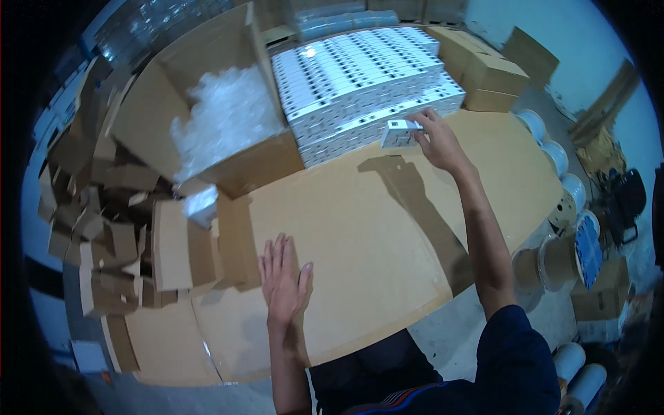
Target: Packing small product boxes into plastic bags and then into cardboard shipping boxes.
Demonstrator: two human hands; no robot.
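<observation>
Our right hand (436, 142) pinches a small white box (400, 133) at one o'clock, held against the stacked white boxes (360, 76) as if to align it. Our left hand (283, 280) lies open and flat at six o'clock on the worktop (360, 228), steadying us.

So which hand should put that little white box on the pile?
Probably the right hand: its fingers already hold the small white box beside the stack of white boxes. The left hand lies flat on the table, far away.
</observation>
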